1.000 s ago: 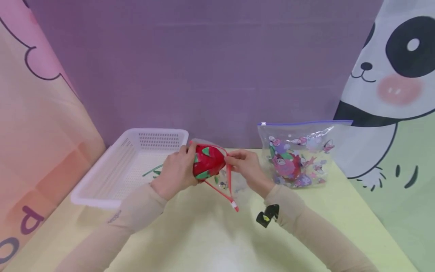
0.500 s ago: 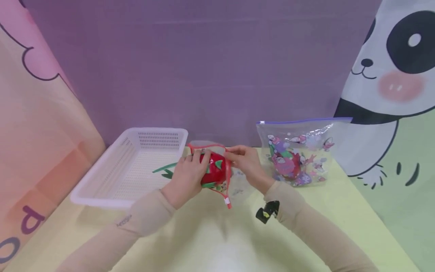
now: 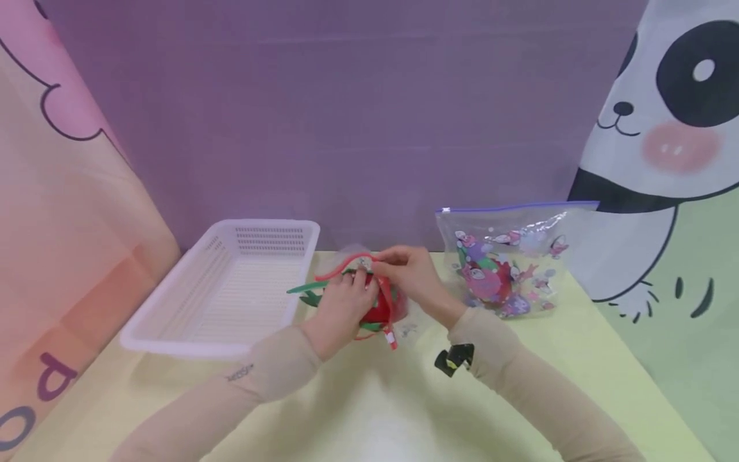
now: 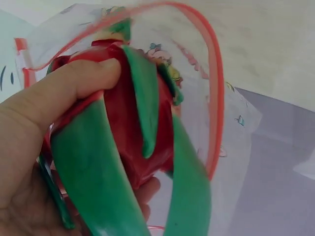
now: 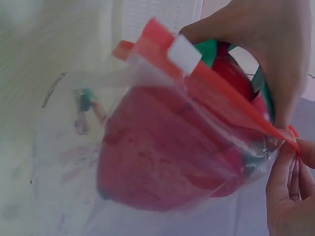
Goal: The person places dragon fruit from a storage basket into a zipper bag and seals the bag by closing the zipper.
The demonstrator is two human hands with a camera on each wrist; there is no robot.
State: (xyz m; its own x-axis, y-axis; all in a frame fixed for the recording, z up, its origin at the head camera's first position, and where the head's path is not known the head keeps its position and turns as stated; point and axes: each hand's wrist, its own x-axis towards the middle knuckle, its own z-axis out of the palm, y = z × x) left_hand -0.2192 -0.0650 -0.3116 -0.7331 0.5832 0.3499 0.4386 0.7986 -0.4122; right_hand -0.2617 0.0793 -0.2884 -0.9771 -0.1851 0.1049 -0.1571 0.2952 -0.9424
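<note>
A red dragon fruit (image 4: 118,113) with long green leaf scales is gripped by my left hand (image 3: 346,308), thumb on one side and fingers round the other. Its far end sits inside a clear zip bag (image 5: 74,162) with printed figures, while the leafy end sticks out of the mouth. My right hand (image 3: 412,276) pinches the red zip edge (image 5: 256,120) of that bag between thumb and fingertips. At one end of the zip shows a white slider (image 5: 184,55). The bag's mouth stands open around the fruit in the left wrist view.
On the left of the yellow table (image 3: 358,410) stands a white perforated basket (image 3: 179,346). To the right, a clear bag with a purple zip (image 3: 519,256) stands upright, a red and green fruit inside. A purple backdrop (image 3: 375,128) rises behind the table.
My left hand has moved right and slightly down, carrying the dragon fruit deeper into the bag. The right hand keeps its pinch on the zip edge with little movement.
</note>
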